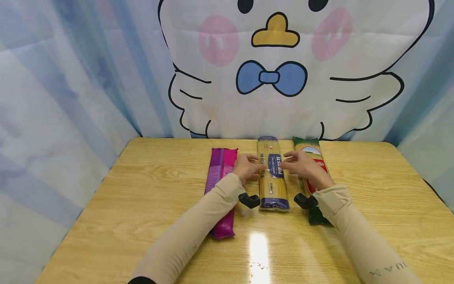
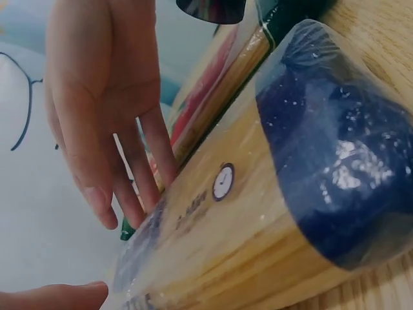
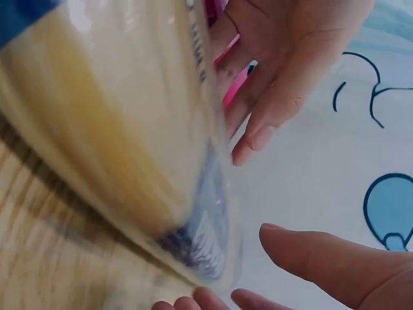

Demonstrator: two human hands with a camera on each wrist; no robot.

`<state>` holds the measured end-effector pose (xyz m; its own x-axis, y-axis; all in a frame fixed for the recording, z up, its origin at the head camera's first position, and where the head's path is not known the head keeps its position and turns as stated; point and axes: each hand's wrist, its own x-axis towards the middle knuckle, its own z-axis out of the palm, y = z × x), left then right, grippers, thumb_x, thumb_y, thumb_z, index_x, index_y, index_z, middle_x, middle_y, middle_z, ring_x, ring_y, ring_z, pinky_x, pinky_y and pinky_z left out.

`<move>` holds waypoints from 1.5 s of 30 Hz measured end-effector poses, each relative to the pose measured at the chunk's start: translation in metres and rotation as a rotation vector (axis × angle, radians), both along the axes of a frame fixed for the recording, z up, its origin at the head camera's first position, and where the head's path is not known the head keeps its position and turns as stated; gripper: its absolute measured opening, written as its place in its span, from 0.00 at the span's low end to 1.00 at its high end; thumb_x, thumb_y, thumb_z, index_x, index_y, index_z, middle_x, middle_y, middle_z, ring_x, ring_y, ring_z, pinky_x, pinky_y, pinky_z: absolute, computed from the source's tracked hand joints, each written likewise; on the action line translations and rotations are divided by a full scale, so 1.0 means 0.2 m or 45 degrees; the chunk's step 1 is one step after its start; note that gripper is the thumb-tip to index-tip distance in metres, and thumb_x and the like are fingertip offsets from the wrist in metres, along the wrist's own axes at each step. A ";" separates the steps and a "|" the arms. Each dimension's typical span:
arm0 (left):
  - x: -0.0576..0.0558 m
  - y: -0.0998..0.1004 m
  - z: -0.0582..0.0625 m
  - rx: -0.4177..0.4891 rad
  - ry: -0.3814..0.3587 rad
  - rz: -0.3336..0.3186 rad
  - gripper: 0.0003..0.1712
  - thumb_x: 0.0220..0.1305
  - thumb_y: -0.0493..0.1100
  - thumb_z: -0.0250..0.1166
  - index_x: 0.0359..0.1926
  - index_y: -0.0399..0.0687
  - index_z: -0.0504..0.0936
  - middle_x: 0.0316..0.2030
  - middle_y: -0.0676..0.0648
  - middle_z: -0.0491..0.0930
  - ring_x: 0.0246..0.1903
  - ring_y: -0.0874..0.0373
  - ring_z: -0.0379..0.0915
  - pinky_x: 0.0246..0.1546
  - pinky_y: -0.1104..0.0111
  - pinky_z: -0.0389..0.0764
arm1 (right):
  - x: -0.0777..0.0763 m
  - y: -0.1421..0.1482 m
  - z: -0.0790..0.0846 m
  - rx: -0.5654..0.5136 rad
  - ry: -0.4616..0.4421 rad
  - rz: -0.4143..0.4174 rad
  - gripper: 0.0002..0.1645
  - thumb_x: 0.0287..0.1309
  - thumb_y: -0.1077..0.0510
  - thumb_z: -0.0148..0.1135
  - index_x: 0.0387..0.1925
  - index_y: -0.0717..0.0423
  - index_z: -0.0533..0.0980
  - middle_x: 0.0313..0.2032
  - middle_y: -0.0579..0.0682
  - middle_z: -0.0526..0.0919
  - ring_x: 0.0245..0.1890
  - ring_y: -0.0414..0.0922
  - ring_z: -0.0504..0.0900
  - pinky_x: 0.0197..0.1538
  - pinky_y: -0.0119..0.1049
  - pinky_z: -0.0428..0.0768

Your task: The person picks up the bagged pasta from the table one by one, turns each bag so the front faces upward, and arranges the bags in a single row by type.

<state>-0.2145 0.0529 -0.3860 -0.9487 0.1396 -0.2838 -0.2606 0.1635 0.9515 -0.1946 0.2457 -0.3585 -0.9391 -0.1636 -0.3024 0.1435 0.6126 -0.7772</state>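
A clear pack of spaghetti with dark blue ends (image 1: 272,191) lies lengthwise on the wooden table between both hands. Beside its left edge is my left hand (image 1: 248,167), fingers loosely extended toward it. From the other side my right hand (image 1: 306,169) reaches in, thumb and fingers apart; in the right wrist view its fingertips (image 3: 206,300) are near the pack's far end. Neither hand grips the pack, and whether any fingertip touches it I cannot tell. Partly under my left forearm lies a magenta pack (image 1: 224,225). My right hand and wrist partly cover a green-ended pasta pack (image 1: 312,152).
The three packs lie side by side on the light wooden table (image 1: 159,181). Behind its back edge hangs a curtain (image 1: 220,102) printed with a cartoon bird. Black wrist cameras (image 1: 249,200) sit beneath both wrists, close above the table.
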 end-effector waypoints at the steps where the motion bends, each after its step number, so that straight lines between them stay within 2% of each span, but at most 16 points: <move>1: 0.00 -0.01 0.00 -0.004 0.014 -0.007 0.25 0.59 0.34 0.72 0.57 0.37 0.78 0.48 0.39 0.81 0.41 0.48 0.84 0.43 0.58 0.87 | 0.00 0.00 0.00 0.004 0.021 -0.004 0.39 0.71 0.54 0.55 0.73 0.70 0.54 0.68 0.73 0.63 0.63 0.66 0.71 0.63 0.57 0.74; 9: 0.00 -0.12 0.03 0.006 0.103 -0.057 0.28 0.62 0.35 0.69 0.62 0.35 0.74 0.54 0.35 0.77 0.53 0.39 0.78 0.48 0.53 0.85 | 0.01 -0.06 0.03 0.000 0.119 0.011 0.37 0.71 0.55 0.56 0.72 0.69 0.56 0.67 0.70 0.64 0.65 0.64 0.68 0.64 0.57 0.73; 14: 0.00 -0.20 0.04 -0.009 0.148 -0.073 0.27 0.63 0.35 0.68 0.62 0.35 0.74 0.55 0.35 0.77 0.52 0.40 0.79 0.49 0.53 0.85 | 0.02 -0.09 0.04 0.004 0.171 0.028 0.36 0.71 0.55 0.56 0.72 0.69 0.57 0.67 0.70 0.65 0.67 0.65 0.66 0.66 0.59 0.71; 22: 0.01 -0.29 0.07 -0.034 0.239 -0.064 0.25 0.62 0.35 0.68 0.60 0.37 0.77 0.52 0.36 0.79 0.50 0.41 0.79 0.47 0.54 0.85 | 0.03 -0.15 0.04 -0.022 0.226 0.058 0.35 0.70 0.56 0.57 0.71 0.68 0.60 0.66 0.69 0.67 0.65 0.63 0.69 0.64 0.58 0.73; 28: 0.02 -0.37 0.08 -0.023 0.244 -0.059 0.25 0.62 0.33 0.68 0.61 0.35 0.76 0.54 0.33 0.77 0.48 0.37 0.80 0.46 0.55 0.86 | 0.04 -0.21 0.03 -0.049 0.267 0.080 0.34 0.68 0.57 0.58 0.69 0.69 0.62 0.63 0.69 0.70 0.62 0.62 0.71 0.61 0.55 0.76; 35: 0.04 -0.45 0.08 -0.039 0.242 -0.043 0.25 0.62 0.33 0.68 0.60 0.32 0.76 0.54 0.35 0.77 0.46 0.42 0.81 0.45 0.59 0.86 | 0.06 -0.26 0.01 -0.063 0.277 0.116 0.32 0.68 0.58 0.59 0.67 0.69 0.64 0.62 0.68 0.72 0.61 0.61 0.73 0.59 0.52 0.78; 45: 0.06 -0.57 0.07 -0.058 0.256 -0.009 0.25 0.64 0.32 0.66 0.61 0.30 0.74 0.55 0.32 0.75 0.48 0.41 0.80 0.47 0.56 0.86 | 0.06 -0.32 -0.02 -0.123 0.282 0.169 0.32 0.68 0.58 0.60 0.67 0.69 0.63 0.62 0.69 0.71 0.61 0.61 0.73 0.62 0.54 0.76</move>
